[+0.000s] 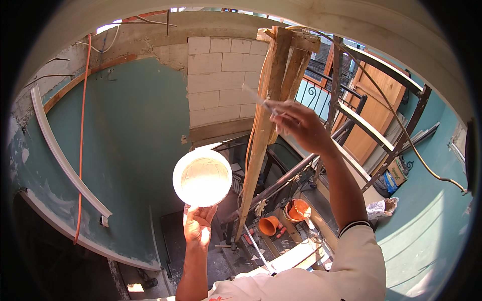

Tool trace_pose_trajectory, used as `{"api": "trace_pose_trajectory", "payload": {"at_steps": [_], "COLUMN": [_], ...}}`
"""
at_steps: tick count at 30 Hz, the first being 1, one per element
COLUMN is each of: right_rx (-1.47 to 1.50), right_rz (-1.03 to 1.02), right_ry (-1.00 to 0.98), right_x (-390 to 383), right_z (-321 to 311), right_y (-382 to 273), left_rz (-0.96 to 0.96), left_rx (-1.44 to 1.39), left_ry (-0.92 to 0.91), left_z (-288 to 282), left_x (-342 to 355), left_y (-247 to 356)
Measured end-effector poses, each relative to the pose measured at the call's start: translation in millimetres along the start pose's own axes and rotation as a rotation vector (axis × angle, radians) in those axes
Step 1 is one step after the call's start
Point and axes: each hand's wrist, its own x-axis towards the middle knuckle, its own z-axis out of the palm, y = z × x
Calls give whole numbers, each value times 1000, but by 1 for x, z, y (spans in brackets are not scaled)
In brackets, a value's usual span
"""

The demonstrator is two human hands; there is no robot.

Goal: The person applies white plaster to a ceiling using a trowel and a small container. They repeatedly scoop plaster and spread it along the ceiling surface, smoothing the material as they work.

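My left hand (198, 226) grips a white round tub (202, 176) from underneath, its inside holding a pale, brightly lit paste with uneven marks. Higher and to the right, my right hand (296, 122) is closed on the handle of a thin scraper (258, 98), its pale blade blurred and raised toward the upper left. Behind that hand stand upright wooden planks (266, 150) with a cable along them.
Below are a stairwell with a metal railing (291, 175), an orange bucket (298, 209) and an orange pot (268, 226). Teal walls (125, 115) and white blockwork (221, 80) surround it. A dark metal frame (411, 130) and wooden door (381, 100) stand right.
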Motion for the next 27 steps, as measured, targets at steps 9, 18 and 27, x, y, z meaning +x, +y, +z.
{"api": "trace_pose_trajectory", "payload": {"at_steps": [9,18,27], "right_rx": [-350,-397,-394], "right_rz": [-109,-74,-108], "right_ry": [-377,786,938], "right_x": [-95,104,191], "right_z": [74,-100,-123], "right_y": [27,29,48], "left_rz": [66,33,104], "left_rx": [-78,59,88], "left_ry": [111,83,230], "left_z": [13,-3,-20], "left_x": [8,5,-25], "left_y": [18,18,25]}}
